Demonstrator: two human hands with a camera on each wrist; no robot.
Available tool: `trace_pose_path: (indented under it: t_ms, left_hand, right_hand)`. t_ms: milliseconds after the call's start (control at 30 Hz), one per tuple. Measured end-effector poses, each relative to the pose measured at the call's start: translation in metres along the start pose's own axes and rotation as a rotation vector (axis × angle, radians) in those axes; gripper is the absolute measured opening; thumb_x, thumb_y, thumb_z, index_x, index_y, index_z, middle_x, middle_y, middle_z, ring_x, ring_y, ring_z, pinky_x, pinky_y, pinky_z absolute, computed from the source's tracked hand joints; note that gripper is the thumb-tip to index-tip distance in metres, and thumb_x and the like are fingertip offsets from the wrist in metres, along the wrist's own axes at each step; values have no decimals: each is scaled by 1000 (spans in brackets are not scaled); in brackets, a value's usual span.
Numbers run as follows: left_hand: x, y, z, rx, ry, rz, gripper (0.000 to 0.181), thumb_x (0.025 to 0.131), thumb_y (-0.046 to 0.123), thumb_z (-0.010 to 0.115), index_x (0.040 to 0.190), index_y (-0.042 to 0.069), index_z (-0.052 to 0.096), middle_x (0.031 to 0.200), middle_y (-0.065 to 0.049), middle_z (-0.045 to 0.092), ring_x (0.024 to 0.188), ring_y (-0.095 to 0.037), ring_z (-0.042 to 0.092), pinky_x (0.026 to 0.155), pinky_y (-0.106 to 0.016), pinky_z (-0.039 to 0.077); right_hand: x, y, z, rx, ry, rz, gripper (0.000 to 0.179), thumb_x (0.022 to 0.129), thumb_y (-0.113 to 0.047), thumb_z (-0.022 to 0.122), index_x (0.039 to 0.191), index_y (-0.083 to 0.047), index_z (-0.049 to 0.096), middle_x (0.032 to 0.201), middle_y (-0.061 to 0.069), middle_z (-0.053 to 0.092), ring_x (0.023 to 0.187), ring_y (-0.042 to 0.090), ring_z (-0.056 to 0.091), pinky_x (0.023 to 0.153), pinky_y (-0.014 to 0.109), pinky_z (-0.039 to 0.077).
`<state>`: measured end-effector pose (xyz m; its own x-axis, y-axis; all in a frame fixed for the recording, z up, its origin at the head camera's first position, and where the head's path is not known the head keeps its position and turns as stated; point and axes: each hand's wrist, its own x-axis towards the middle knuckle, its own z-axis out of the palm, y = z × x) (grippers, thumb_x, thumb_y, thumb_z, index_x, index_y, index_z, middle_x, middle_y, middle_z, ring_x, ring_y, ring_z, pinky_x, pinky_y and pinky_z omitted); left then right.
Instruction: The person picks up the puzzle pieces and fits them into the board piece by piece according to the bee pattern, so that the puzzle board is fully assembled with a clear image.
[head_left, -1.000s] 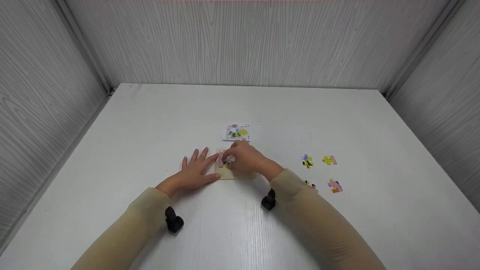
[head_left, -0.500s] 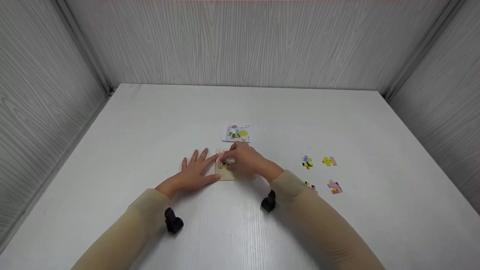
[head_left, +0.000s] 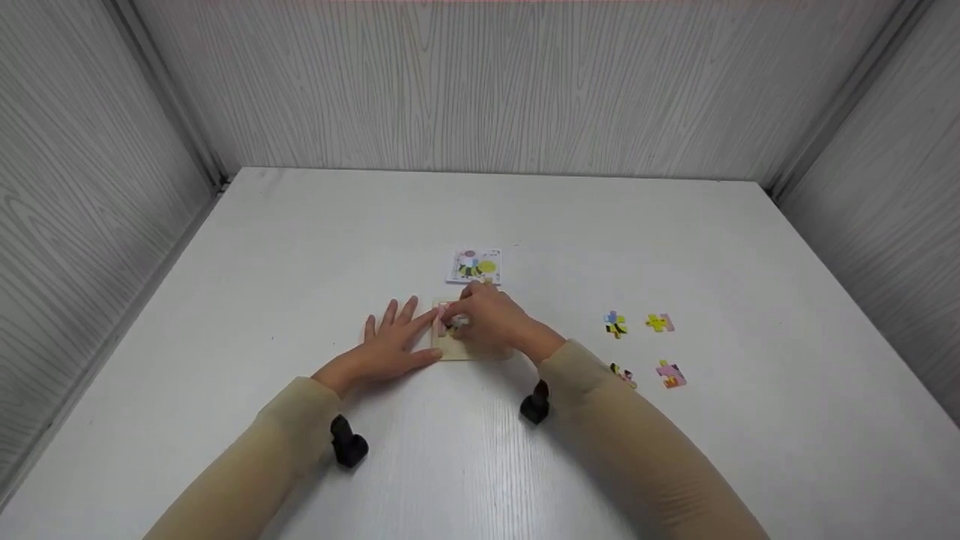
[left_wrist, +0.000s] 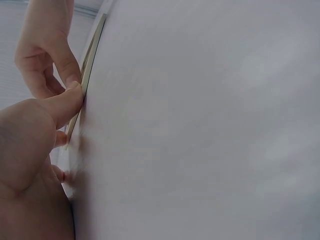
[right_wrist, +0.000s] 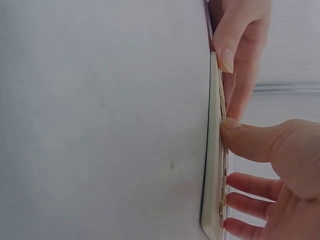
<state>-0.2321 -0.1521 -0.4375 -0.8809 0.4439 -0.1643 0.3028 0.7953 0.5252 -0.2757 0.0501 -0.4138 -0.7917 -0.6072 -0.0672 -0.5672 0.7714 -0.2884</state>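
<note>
A shallow wooden puzzle tray (head_left: 452,349) lies on the table in the head view, with pink and yellow jigsaw pieces in its left part. My left hand (head_left: 391,346) lies with fingers spread, index finger and thumb touching the tray's left edge. Over the tray bends my right hand (head_left: 489,318), its thumb and fingers curled down at a puzzle piece (head_left: 451,325) there. The right wrist view shows that thumb (right_wrist: 245,140) touching the pieces' surface from close by. Most of the tray's right part is hidden beneath the right hand.
Behind the tray lies a square picture card (head_left: 475,266) with a bee on it. Loose pieces lie to the right: a blue and yellow one (head_left: 616,325), a yellow one (head_left: 659,322), a pink one (head_left: 670,373) and one partly behind the right sleeve (head_left: 622,374).
Both hands stay almost where they were. The right fingers shift only slightly over the piece in the tray. The loose pieces have not moved.
</note>
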Motion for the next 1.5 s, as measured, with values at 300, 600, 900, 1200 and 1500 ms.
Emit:
trace_pose_path:
  t_ms: [300,600,900,1200,1500]
  left_hand:
    - [0,1,2,26,2,3,72,91,52,48,150,21,20,154,-17,-3,138,-39,-13,101,-64,-9]
    - [1,1,0,15,-6,-16,72,91,53,48,150,22,19,155,-15,-4,138,-37,-14,101,-62,-11]
    - [1,1,0,7,-5,-18,72,92,52,48,150,21,19,154,-16,-5,137,-38,-15,101,-62,-11]
    - [2,3,1,33,9,-6,71,92,51,49,149,20,21,154,-18,-2,137,-41,-11,100,-65,-8]
    - [3,5,2,41,3,-24,71,91,52,49,150,21,21,154,-16,-2,138,-39,-12,101,-64,-9]
  right_hand:
    - [-1,4,0,60,8,20,40,83,-21,71,123,-24,63,115,5,54,105,19,48,92,37,41]
    - [-4,5,-3,42,-25,38,28,85,-24,69,113,-23,69,118,5,53,109,20,45,92,38,39]
    - [-5,3,-4,10,-62,45,25,86,-25,68,111,-24,70,123,4,52,116,22,42,97,41,36]
    - [-7,5,-5,-27,-35,-41,32,85,-23,68,117,-25,67,122,7,54,114,22,44,95,40,37]
    - [-7,2,-7,-71,-79,-34,30,87,-24,65,117,-28,67,126,7,53,116,23,43,95,41,37]
